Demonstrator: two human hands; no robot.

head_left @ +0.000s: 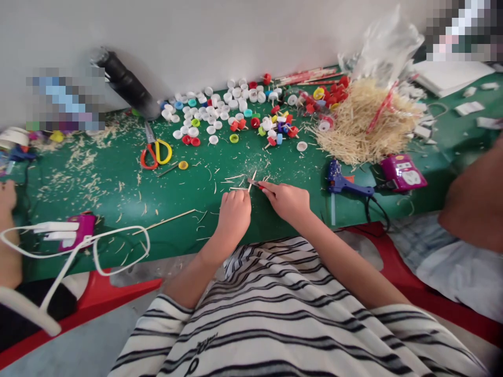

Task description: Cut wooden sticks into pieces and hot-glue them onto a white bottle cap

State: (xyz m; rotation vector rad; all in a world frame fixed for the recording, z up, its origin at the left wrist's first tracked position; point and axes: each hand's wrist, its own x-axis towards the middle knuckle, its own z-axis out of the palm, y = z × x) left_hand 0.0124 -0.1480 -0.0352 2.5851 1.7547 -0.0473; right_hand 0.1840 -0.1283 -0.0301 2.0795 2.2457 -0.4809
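Observation:
On the green tabletop, my left hand (234, 213) is closed around a thin wooden stick (252, 178), whose tip points away from me. My right hand (288, 199) grips a small knife (256, 184) with a red handle, its blade against or very close to the stick. Contact between blade and stick is too small to make out. Several cut stick pieces (236, 179) and pale shavings lie just beyond my hands. A yellow bottle cap (183, 165) and scissors (156, 153) with red and yellow handles lie to the left.
Many bottle caps (220, 112) spread along the back. A heap of thin sticks (365, 123) lies back right, with a blue glue gun (346, 180) and purple power socket (404, 172) in front. A black bottle (128, 84) leans at the wall. White cable (147, 246) loops left. People sit on both sides.

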